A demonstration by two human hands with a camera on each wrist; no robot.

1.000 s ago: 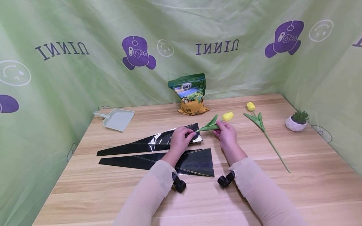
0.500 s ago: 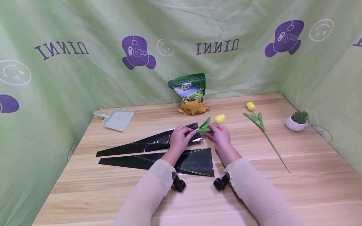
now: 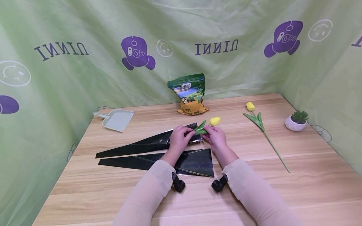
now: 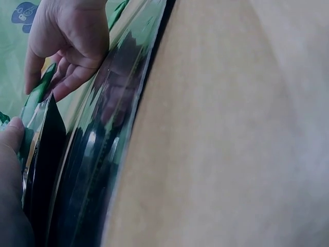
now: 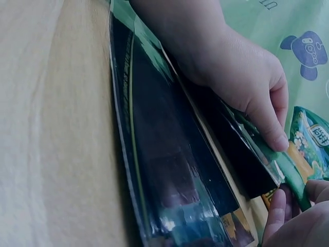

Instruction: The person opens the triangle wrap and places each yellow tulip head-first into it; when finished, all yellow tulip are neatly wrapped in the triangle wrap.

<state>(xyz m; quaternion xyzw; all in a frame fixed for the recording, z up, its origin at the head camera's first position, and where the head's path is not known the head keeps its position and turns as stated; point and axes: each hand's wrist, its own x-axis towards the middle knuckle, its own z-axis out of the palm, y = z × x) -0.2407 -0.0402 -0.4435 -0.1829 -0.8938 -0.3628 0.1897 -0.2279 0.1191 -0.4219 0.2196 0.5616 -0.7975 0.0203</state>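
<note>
An artificial yellow tulip (image 3: 215,121) with green leaves is held by my right hand (image 3: 217,140), fingers pinching it below the bloom. Its stem runs inside the farther black flower sleeve (image 3: 141,146), and the leaves sit at that sleeve's wide mouth. My left hand (image 3: 179,141) pinches the mouth of this sleeve between thumb and fingers, close to the leaves. In the right wrist view the left thumb presses on the sleeve edge beside a green leaf (image 5: 294,177). A second black sleeve (image 3: 195,163) lies flat nearer me, partly under my left forearm.
Another yellow tulip (image 3: 261,125) lies on the table at the right, near a small potted succulent (image 3: 296,121). A fertilizer bag (image 3: 189,94) stands at the back. A grey dustpan (image 3: 117,120) lies at the back left. Green cloth (image 3: 181,25) hangs behind.
My right hand has moved left with the tulip, and its stem and leaves have slid farther into the sleeve. The left hand stays at the mouth.
</note>
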